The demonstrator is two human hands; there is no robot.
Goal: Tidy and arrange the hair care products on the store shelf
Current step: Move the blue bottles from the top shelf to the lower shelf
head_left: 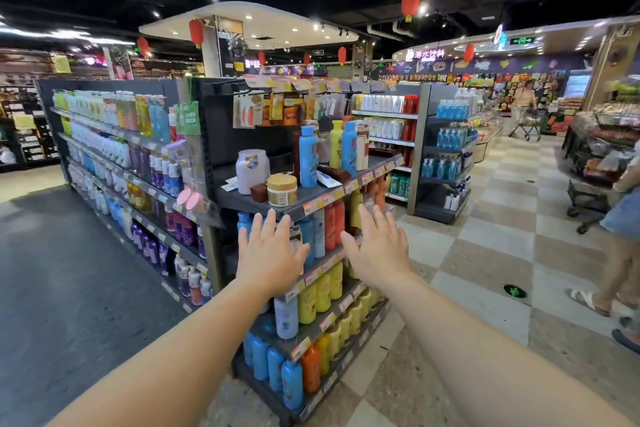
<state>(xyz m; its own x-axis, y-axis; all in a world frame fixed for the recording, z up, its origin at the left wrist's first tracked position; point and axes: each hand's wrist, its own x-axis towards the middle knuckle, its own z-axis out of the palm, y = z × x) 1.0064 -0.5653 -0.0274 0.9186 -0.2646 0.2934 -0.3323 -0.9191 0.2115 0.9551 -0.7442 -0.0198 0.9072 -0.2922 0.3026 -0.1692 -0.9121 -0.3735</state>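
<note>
Both arms out toward the end-cap shelf. Left hand and right hand both flat, fingers straight and spread, holding nothing, raised in front of the second tier; can't tell if either touches a bottle. Top tier messy: pale lilac jar at left, gold-lidded jar just in front of it by the edge, small brown box between them, blue bottle upright mid-shelf, yellow bottle behind it, a brown item lying flat. Lower tiers: rows of red, yellow, blue and orange bottles, mostly upright.
</note>
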